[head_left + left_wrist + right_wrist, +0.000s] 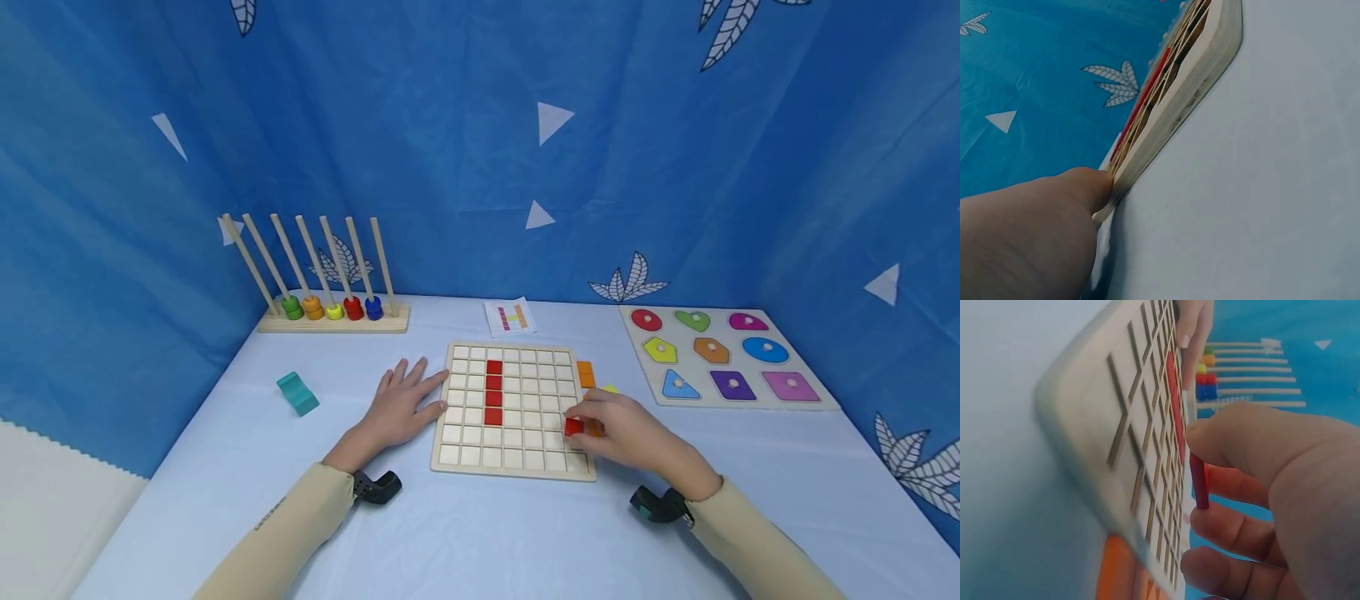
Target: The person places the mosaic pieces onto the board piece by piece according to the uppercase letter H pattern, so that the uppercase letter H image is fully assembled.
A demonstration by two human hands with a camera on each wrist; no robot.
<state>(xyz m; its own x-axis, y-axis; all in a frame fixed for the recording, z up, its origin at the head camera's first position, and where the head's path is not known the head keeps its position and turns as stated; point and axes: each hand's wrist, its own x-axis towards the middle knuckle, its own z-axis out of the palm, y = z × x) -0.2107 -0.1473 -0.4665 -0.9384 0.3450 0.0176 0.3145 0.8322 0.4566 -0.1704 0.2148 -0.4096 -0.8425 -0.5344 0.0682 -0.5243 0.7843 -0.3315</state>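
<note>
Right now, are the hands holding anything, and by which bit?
The right hand pinches a red tile by its edges. The left hand holds nothing, just touching the board.

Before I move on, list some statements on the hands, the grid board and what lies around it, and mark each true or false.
1. Four red tiles form a single column on the grid board. True.
2. The right hand holds a yellow tile. False: it pinches a red tile.
3. The left hand is at the board's left edge. True.
4. The teal block lies right of the board. False: it lies left.
5. The card lies beyond the board's far edge. True.
</note>
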